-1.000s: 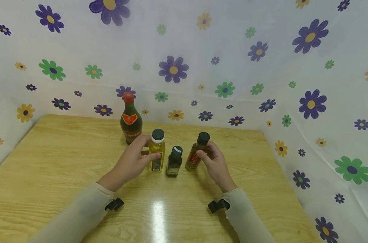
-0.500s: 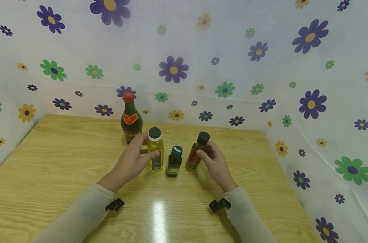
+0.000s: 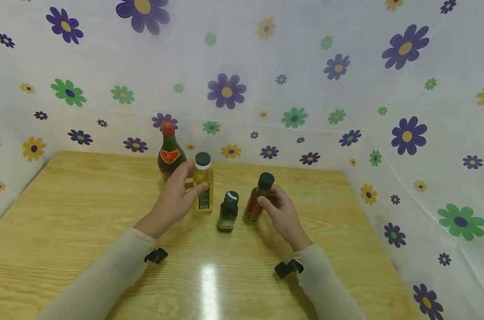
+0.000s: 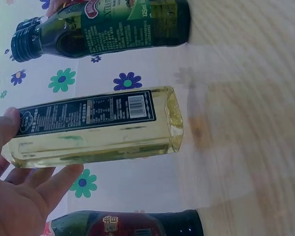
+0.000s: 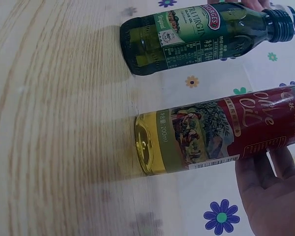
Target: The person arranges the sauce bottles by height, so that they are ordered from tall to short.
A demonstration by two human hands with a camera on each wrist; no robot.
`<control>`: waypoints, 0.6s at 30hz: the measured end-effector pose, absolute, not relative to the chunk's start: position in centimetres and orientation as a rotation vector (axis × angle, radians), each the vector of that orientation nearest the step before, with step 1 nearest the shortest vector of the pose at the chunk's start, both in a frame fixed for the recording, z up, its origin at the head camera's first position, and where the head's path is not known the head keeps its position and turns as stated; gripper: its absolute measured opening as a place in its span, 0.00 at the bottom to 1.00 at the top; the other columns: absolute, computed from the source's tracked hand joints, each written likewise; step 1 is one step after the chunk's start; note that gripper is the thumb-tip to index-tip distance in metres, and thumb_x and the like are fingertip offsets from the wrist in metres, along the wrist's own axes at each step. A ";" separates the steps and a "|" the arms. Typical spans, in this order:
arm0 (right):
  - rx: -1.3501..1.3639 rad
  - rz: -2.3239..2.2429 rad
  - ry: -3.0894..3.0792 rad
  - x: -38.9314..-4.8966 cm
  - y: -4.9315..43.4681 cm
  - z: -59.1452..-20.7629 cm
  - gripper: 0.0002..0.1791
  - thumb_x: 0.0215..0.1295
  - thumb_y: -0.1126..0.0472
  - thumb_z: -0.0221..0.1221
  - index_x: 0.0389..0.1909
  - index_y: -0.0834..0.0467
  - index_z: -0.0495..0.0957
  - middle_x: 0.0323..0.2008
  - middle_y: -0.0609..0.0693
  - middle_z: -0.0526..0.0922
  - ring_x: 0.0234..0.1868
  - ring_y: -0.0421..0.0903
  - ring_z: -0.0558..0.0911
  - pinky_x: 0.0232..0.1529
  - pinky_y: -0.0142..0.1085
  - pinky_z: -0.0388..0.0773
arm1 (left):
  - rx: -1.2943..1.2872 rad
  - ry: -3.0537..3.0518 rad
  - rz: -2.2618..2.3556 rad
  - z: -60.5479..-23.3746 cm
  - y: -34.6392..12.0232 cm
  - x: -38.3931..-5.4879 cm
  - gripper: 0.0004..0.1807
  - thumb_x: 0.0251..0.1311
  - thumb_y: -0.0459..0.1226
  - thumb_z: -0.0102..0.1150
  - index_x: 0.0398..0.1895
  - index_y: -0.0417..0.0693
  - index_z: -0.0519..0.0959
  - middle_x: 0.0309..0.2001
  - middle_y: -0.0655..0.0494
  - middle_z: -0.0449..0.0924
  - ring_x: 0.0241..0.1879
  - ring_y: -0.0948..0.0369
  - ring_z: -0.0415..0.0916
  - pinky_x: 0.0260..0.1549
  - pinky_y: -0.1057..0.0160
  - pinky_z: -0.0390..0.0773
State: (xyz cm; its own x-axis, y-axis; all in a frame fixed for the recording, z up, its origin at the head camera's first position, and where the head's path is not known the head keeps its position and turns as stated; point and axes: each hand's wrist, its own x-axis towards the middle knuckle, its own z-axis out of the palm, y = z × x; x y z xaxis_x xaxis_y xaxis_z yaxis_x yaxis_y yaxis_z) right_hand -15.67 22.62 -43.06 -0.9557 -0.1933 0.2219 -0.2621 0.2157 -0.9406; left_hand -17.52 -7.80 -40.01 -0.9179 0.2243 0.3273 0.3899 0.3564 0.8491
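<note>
My left hand (image 3: pixel 167 202) grips a clear square bottle of yellow oil (image 3: pixel 203 198) with a dark green cap, thumb across its front and fingers behind. Its black label with a barcode faces the left wrist camera. With my right hand (image 3: pixel 283 218) I hold an olive oil bottle (image 3: pixel 253 207) with a red label and black cap, fingers wrapped round its upper part. Between the two stands a small dark green olive oil bottle (image 3: pixel 227 212), untouched. The left wrist view shows the oil bottle (image 4: pixel 98 129) between the green bottle (image 4: pixel 113 29) and a dark bottle partly cut off.
A taller dark green bottle (image 3: pixel 170 153) with a red cap stands behind my left hand, its lower part hidden. The wooden table (image 3: pixel 86 213) ends at a white curtain (image 3: pixel 282 40) printed with flowers, which also runs along the right side.
My left hand has moved the yellow oil bottle back from the small green bottle, toward the far side and slightly left. My right hand and its bottle have stayed almost still.
</note>
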 end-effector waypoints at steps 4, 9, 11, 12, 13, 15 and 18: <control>0.451 1.884 -2.401 -15.8 22.6 -43.1 0.18 0.78 0.57 0.58 0.64 0.54 0.74 0.60 0.54 0.79 0.63 0.51 0.78 0.66 0.52 0.75 | -0.551 -2.438 -1.579 -39.8 -7.6 -18.4 0.34 0.71 0.36 0.64 0.75 0.45 0.62 0.67 0.47 0.70 0.67 0.48 0.70 0.64 0.41 0.75; 0.485 1.881 -2.377 -15.9 22.6 -43.1 0.16 0.78 0.60 0.58 0.62 0.57 0.74 0.58 0.54 0.79 0.60 0.50 0.79 0.65 0.48 0.75 | -0.540 -2.430 -1.550 -39.7 -7.3 -19.3 0.34 0.71 0.36 0.64 0.76 0.45 0.61 0.69 0.47 0.69 0.69 0.48 0.68 0.66 0.38 0.72; 0.486 1.880 -2.377 -15.9 22.6 -43.1 0.16 0.78 0.60 0.58 0.62 0.57 0.74 0.58 0.55 0.78 0.60 0.50 0.79 0.65 0.48 0.75 | -0.533 -2.437 -1.538 -39.8 -7.3 -19.7 0.34 0.72 0.37 0.63 0.76 0.45 0.61 0.70 0.47 0.68 0.70 0.48 0.68 0.66 0.39 0.72; 0.484 1.880 -2.379 -15.9 22.6 -43.1 0.16 0.78 0.60 0.58 0.62 0.57 0.74 0.58 0.55 0.79 0.60 0.50 0.79 0.65 0.49 0.75 | -0.530 -2.444 -1.531 -39.8 -7.2 -19.8 0.34 0.72 0.37 0.63 0.76 0.45 0.61 0.70 0.47 0.68 0.70 0.48 0.67 0.67 0.39 0.72; 0.479 1.879 -2.383 -15.9 22.6 -43.1 0.16 0.78 0.60 0.58 0.62 0.57 0.74 0.58 0.55 0.79 0.61 0.50 0.79 0.65 0.50 0.75 | -0.528 -2.451 -1.525 -39.9 -7.2 -20.0 0.34 0.72 0.37 0.62 0.77 0.45 0.60 0.71 0.47 0.67 0.71 0.48 0.67 0.67 0.40 0.71; 0.471 1.881 -2.387 -15.8 22.6 -43.1 0.17 0.78 0.59 0.58 0.63 0.56 0.74 0.59 0.55 0.79 0.61 0.51 0.78 0.66 0.52 0.75 | -0.524 -2.466 -1.514 -39.9 -7.1 -20.2 0.34 0.73 0.37 0.61 0.77 0.44 0.60 0.71 0.46 0.66 0.71 0.47 0.66 0.68 0.41 0.71; 0.451 1.885 -2.395 -15.7 22.7 -43.2 0.17 0.78 0.58 0.58 0.63 0.55 0.74 0.59 0.55 0.79 0.61 0.51 0.78 0.66 0.53 0.74 | -0.514 -2.486 -1.501 -40.1 -7.0 -20.4 0.34 0.73 0.37 0.61 0.77 0.44 0.59 0.72 0.46 0.65 0.72 0.47 0.64 0.69 0.42 0.69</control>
